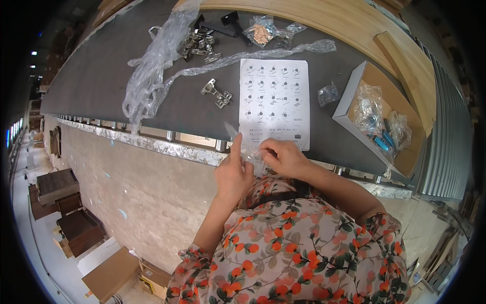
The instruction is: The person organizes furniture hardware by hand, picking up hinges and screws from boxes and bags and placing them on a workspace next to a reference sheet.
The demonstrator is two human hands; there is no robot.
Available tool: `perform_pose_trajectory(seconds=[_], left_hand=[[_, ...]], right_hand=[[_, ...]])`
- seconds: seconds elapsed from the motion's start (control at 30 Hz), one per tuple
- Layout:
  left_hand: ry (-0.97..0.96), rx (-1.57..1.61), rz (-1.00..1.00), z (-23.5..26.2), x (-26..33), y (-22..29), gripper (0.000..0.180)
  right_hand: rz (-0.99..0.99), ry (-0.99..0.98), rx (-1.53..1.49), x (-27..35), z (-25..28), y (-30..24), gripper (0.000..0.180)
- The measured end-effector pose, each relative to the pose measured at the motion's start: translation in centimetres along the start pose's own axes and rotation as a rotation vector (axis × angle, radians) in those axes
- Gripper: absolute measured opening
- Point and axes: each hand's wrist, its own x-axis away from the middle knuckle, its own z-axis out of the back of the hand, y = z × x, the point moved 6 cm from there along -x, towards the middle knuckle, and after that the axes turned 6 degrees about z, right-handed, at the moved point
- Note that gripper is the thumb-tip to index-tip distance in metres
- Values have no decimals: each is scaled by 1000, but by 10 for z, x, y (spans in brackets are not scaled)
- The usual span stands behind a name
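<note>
- Small clear plastic bag (251, 156) sits low in the middle of the frame, at the near edge of the dark table (101, 76).
- Right hand (283, 156) pinches the bag with its fingertips.
- Left hand (233, 175) touches the bag, first finger straight up.
- White parts sheet (274, 99) lies just above the hands.
- A metal hinge (216, 93) lies left of the sheet.

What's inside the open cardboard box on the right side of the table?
The cardboard box holds clear plastic bags of small hardware and some blue pieces. Whatever lies beneath the bags is covered.

bare belt (101, 76) left — hinge (216, 93), sheet (273, 101) ahead
</note>
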Motion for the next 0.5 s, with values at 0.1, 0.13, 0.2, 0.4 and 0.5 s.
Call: perform_pose_trajectory(seconds=[0.1,0.13,0.2,0.4,0.5], left_hand=[[15,-6,31,8,-2,-8,63],[21,9,41,11,-4,-10,62],[34,22,43,16,-7,-8,60],[4,138,10,9,-4,15,59],[0,112,-33,3,-1,13,62]], right_hand=[[151,74,385,2,6,4,17],[150,68,363,2,5,5,20],[150,50,314,1,4,3,25],[-45,-31,54,-4,-1,-7,38],[-96,-89,-61,-4,-5,-6,38]])
